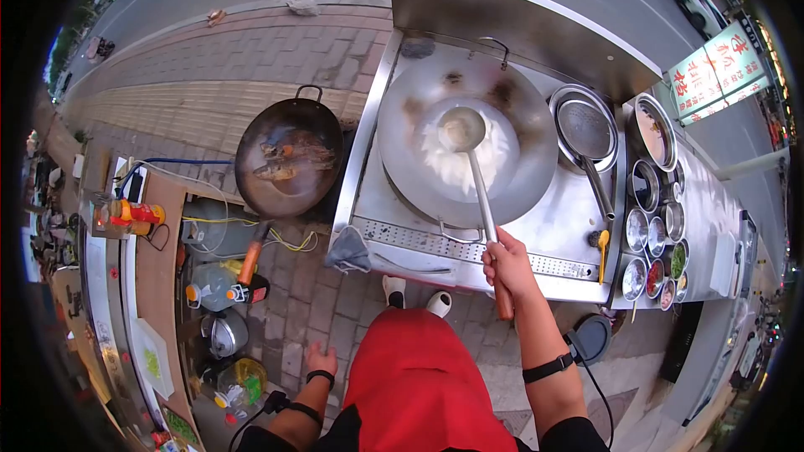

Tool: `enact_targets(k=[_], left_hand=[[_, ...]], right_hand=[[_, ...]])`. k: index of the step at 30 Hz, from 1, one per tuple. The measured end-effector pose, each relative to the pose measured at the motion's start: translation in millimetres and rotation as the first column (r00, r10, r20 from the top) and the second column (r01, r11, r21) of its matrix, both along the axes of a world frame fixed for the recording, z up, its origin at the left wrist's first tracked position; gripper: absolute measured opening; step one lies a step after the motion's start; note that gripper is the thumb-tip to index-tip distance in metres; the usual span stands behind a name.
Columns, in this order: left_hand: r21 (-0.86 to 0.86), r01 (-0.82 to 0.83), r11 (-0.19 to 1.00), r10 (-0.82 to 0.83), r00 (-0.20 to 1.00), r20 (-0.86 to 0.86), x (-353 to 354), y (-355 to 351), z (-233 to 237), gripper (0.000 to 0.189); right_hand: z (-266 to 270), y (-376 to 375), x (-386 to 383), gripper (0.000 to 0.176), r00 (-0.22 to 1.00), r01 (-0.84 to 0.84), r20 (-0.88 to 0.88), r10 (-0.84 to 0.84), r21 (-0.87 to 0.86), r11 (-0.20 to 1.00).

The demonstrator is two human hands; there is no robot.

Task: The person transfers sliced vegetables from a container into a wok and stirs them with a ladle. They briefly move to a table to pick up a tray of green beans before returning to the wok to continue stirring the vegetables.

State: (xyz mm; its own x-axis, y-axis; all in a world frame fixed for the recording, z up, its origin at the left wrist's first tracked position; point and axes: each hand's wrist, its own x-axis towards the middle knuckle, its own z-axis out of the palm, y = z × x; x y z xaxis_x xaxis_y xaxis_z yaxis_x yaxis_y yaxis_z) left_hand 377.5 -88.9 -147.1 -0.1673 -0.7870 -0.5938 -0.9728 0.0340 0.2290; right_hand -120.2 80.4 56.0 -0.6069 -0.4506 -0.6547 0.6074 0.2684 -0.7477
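Observation:
My right hand [507, 263] is wrapped round the wooden end of a long-handled ladle [480, 180]. The ladle's bowl is over the large steel wok [419, 176] on the stove, in front of the pale, whitish contents [448, 166] at its middle. Low at my left side hangs my left hand [321, 360], holding nothing, its fingers loosely apart above the paving. A grey cloth [348, 249] lies at the stove's front left corner. Left of the stove, a dark wok [276, 130] holds browned, fish-like food [293, 159] in brown sauce.
Right of the big wok, a strainer [585, 127] rests on a metal bowl, near a yellow-handled brush [601, 255]. Several steel bowls of ingredients [654, 278] line the right counter. A tall steel backsplash [519, 25] closes the stove's far side. Bottles [213, 286] stand low on the left.

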Motion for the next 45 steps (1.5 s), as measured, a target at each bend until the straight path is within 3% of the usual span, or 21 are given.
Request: enact_targets(k=[4, 8, 11, 15, 18, 23, 27, 35, 39, 40, 43, 44, 45], left_hand=[[-0.023, -0.011, 1.0, 0.011, 1.0, 0.008, 3.0, -0.3, -15.5, 0.061], [-0.045, 0.009, 0.999, -0.012, 0.998, -0.067, 1.4, -3.1, -47.5, 0.059], [-0.046, 0.02, 0.999, -0.027, 0.988, -0.15, -16.4, -5.9, -59.4, 0.056], [-0.138, 0.026, 0.99, -0.069, 0.945, -0.319, -47.5, -4.9, -63.0, 0.05], [-0.114, 0.079, 0.99, -0.104, 0.967, -0.231, -83.7, -0.2, -25.0, 0.047], [-0.164, 0.144, 0.976, -0.186, 0.941, -0.283, -89.4, 5.6, -26.4, 0.045], [-0.184, 0.128, 0.974, -0.181, 0.936, -0.303, -89.5, 10.5, -15.6, 0.045], [-0.218, 0.109, 0.97, -0.158, 0.962, -0.223, -53.9, 16.3, -25.2, 0.044], [-0.2, 0.131, 0.971, -0.157, 0.98, -0.122, -54.2, 28.7, -10.2, 0.046], [-0.203, 0.127, 0.971, -0.16, 0.975, -0.153, -53.6, 27.6, -14.1, 0.046], [-0.211, 0.113, 0.971, -0.159, 0.963, -0.216, -58.7, 27.9, -17.1, 0.046], [-0.207, 0.119, 0.971, -0.163, 0.964, -0.211, -64.7, 27.9, -14.5, 0.046], [-0.201, 0.13, 0.971, -0.172, 0.963, -0.206, -68.2, 29.8, -10.7, 0.046]], right_hand=[[21.6, 20.3, 20.0, 0.036, 0.932, 0.176, 0.349, -0.102, -0.188, 0.966], [62.0, 70.6, 43.8, 0.039, 0.792, 0.387, 0.602, -0.106, -0.36, 0.849], [90.2, 120.0, 59.2, 0.04, 0.783, 0.415, 0.615, -0.091, -0.408, 0.813], [130.8, 172.3, 82.9, 0.042, 0.865, 0.365, 0.456, -0.208, -0.288, 0.885], [123.9, 213.6, 94.3, 0.038, 0.864, 0.414, 0.402, -0.303, -0.224, 0.882], [75.2, 248.8, 85.1, 0.022, 0.867, 0.45, 0.267, -0.421, -0.056, 0.891], [50.9, 289.7, 78.5, 0.016, 0.75, 0.567, 0.464, -0.471, -0.085, 0.819], [44.8, 318.9, 78.8, 0.019, 0.715, 0.567, 0.599, -0.361, -0.194, 0.8], [39.3, 299.9, 68.9, 0.021, 0.782, 0.533, 0.427, -0.454, -0.08, 0.842], [39.8, 297.9, 68.8, 0.029, 0.804, 0.499, 0.394, -0.446, -0.038, 0.866], [37.7, 306.1, 87.8, 0.045, 0.984, 0.172, 0.004, -0.176, 0.182, 0.968], [23.8, 314.3, 96.2, 0.058, 0.957, 0.058, -0.279, 0.077, 0.447, 0.893], [19.1, 320.7, 105.9, 0.059, 0.903, 0.065, -0.382, 0.199, 0.577, 0.814]])
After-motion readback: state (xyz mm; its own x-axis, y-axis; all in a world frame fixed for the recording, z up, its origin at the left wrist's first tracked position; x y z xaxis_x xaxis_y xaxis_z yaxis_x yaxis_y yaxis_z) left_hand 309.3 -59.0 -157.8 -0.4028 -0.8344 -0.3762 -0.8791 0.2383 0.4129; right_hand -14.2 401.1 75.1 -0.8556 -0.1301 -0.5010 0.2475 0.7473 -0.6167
